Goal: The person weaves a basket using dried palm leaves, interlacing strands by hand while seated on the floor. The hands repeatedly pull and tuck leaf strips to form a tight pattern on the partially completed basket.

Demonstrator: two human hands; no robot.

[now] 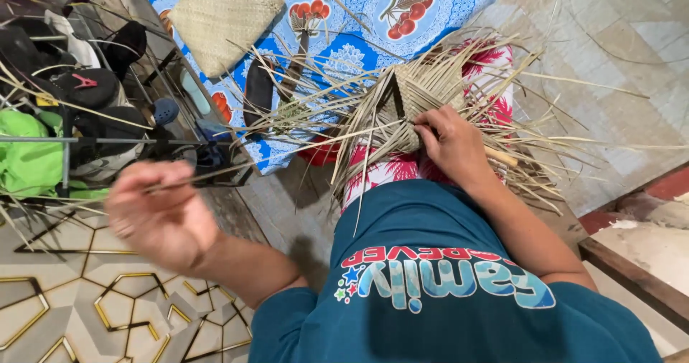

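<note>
Dried straw strips, half woven into a piece on the lap; right hand closed, pinching the weave there. Left hand blurred, gripping one long strip. Best pulled slowly, held taut. Loose ends tangle near; finished mat far left, shoe rack crowding.

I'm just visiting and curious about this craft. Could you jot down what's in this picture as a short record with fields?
Setting: person seen from above, seated, working over their lap
Left hand: blurred, raised out to the side, pinching a thin dry strip
Right hand: pressed on the half-woven piece, fingers at its edge
Half-woven piece: tan strips, loose ends fanning out all round
Nearby: finished woven mat on a blue fruit-patterned cloth
Left side: rack of shoes
Floor: patterned tiles
</note>
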